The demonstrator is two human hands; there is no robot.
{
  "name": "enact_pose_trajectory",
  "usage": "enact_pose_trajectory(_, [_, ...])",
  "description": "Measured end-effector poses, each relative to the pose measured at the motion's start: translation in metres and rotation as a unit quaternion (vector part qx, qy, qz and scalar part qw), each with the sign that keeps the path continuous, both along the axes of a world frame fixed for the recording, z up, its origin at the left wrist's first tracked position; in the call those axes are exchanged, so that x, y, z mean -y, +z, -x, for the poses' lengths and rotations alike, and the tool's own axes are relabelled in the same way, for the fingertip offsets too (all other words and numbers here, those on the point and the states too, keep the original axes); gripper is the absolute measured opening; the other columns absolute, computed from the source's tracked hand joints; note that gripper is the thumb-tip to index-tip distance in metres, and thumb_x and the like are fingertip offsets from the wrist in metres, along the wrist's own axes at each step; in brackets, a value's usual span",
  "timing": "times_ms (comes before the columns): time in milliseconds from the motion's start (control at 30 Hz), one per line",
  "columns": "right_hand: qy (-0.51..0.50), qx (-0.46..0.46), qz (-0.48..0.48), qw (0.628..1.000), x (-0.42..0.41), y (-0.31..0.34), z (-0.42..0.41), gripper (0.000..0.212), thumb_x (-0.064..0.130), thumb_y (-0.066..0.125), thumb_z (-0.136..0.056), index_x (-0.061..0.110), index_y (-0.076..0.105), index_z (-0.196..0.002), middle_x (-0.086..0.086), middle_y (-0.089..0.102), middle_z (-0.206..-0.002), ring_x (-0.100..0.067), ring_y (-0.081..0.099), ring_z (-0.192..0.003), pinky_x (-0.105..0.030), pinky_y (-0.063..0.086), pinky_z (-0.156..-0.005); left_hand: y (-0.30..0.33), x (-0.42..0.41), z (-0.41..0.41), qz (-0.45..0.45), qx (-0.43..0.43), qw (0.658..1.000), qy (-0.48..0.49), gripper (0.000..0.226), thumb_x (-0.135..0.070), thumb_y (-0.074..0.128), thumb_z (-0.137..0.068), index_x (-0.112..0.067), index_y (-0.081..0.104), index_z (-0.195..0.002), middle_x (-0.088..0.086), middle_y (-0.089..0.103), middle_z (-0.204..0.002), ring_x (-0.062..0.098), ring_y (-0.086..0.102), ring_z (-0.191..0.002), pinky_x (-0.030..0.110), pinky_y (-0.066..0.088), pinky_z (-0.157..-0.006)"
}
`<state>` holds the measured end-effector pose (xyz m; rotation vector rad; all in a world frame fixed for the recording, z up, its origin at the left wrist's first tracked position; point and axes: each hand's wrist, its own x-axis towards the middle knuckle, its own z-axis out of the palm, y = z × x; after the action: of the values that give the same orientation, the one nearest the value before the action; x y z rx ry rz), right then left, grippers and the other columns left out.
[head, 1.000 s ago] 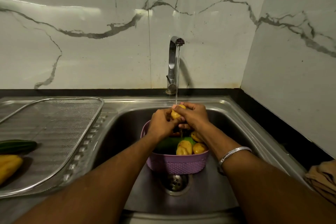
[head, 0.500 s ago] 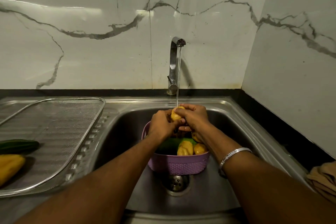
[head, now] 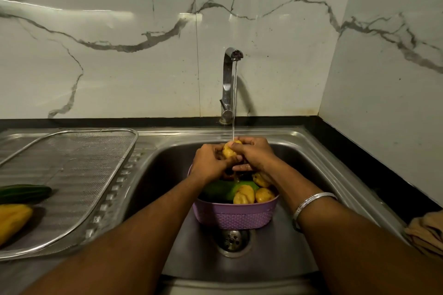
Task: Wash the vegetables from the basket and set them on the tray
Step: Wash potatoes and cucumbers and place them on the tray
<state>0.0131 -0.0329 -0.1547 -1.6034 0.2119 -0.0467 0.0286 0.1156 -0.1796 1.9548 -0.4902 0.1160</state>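
A small yellow potato is held directly under the thin stream of water falling from the curved chrome tap, above the far rim of the round lilac plastic basket. The left hand grips the potato from its left side with fingers curled around it; the right hand clasps it from the right and above, fingers wrapped over its top. Both forearms reach forward from the lower edge of the view and converge over the basket; a silver bangle circles the right wrist.

The basket stands in the stainless-steel sink, just behind the round metal drain. It contains more yellow potatoes and a large green vegetable.

On the ribbed steel draining board to the left lies a rectangular wire-mesh tray. At its near left end rest a dark green cucumber and, just in front of it, a yellow pepper.

White marble-veined tiles cover the back and right walls. A brown cloth lies at the right edge.
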Motion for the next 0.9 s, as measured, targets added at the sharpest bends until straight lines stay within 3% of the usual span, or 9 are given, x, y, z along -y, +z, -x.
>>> enact_pose_trajectory(167, [-0.015, -0.007, 0.019, 1.000, 0.001, -0.004, 0.006, 0.021, 0.023, 0.077, -0.090, 0.018, 0.076, -0.111, -0.011, 0.076, -0.100, -0.019, 0.074, -0.065, -0.030, 0.060, -0.052, -0.009, -0.004, 0.000, 0.009, -0.035, 0.999, -0.037, 0.029, -0.033, 0.083, -0.082, -0.025, 0.076, -0.108, 0.001, 0.078, -0.077, 0.021, 0.075, -0.066, 0.038, 0.062, -0.069])
enact_pose_trajectory(367, [-0.134, 0.069, 0.086, 0.985, -0.009, -0.001, 0.005, 0.023, 0.039, 0.080, -0.085, 0.017, 0.079, -0.092, -0.004, 0.077, -0.080, -0.019, 0.072, -0.055, -0.025, 0.052, -0.042, 0.000, 0.005, 0.010, 0.019, -0.004, 0.999, -0.026, 0.027, -0.020, 0.082, -0.083, -0.015, 0.075, -0.109, 0.000, 0.078, -0.084, 0.008, 0.075, -0.074, 0.025, 0.061, -0.065])
enact_pose_trajectory(467, [-0.053, 0.022, 0.059, 0.997, -0.006, 0.003, 0.009, 0.022, 0.035, 0.072, -0.094, 0.016, 0.076, -0.106, -0.007, 0.074, -0.090, -0.014, 0.070, -0.057, -0.026, 0.055, -0.046, -0.006, -0.001, 0.004, 0.010, -0.005, 1.000, -0.016, 0.027, -0.026, 0.085, -0.080, -0.021, 0.076, -0.106, -0.002, 0.078, -0.082, 0.012, 0.076, -0.071, 0.038, 0.064, -0.071])
enact_pose_trajectory(533, [0.006, -0.017, 0.029, 0.999, -0.003, 0.006, 0.012, 0.020, 0.026, 0.068, -0.098, 0.016, 0.074, -0.113, -0.010, 0.073, -0.096, -0.014, 0.071, -0.060, -0.028, 0.060, -0.051, -0.009, -0.006, -0.002, 0.004, -0.027, 1.000, -0.011, 0.029, -0.032, 0.085, -0.080, -0.024, 0.076, -0.106, 0.000, 0.078, -0.077, 0.018, 0.074, -0.063, 0.038, 0.063, -0.069])
enact_pose_trajectory(600, [0.013, -0.041, 0.009, 0.999, 0.000, 0.006, 0.013, 0.013, 0.020, 0.068, -0.098, 0.016, 0.075, -0.108, -0.015, 0.073, -0.100, -0.022, 0.072, -0.072, -0.029, 0.061, -0.050, -0.010, -0.007, -0.003, -0.011, -0.048, 0.999, -0.019, 0.029, -0.035, 0.082, -0.082, -0.022, 0.076, -0.107, 0.003, 0.077, -0.072, 0.019, 0.072, -0.058, 0.033, 0.060, -0.065])
enact_pose_trajectory(733, [-0.076, -0.021, 0.079, 0.994, -0.004, -0.003, 0.010, 0.012, 0.028, 0.074, -0.090, 0.017, 0.079, -0.091, -0.010, 0.074, -0.079, -0.017, 0.063, -0.050, -0.027, 0.054, -0.043, -0.008, -0.003, 0.004, -0.017, -0.051, 0.998, -0.044, 0.030, -0.027, 0.081, -0.084, -0.020, 0.074, -0.113, -0.002, 0.076, -0.070, 0.011, 0.070, -0.055, 0.022, 0.053, -0.055])
enact_pose_trajectory(900, [-0.143, 0.020, 0.138, 0.980, -0.007, -0.004, 0.003, 0.022, 0.038, 0.071, -0.092, 0.018, 0.078, -0.086, -0.006, 0.076, -0.073, -0.022, 0.069, -0.050, -0.034, 0.059, -0.049, -0.008, -0.001, 0.004, -0.008, -0.027, 0.998, -0.048, 0.041, -0.020, 0.084, -0.081, -0.019, 0.071, -0.120, -0.002, 0.079, -0.083, 0.007, 0.073, -0.064, 0.028, 0.060, -0.069])
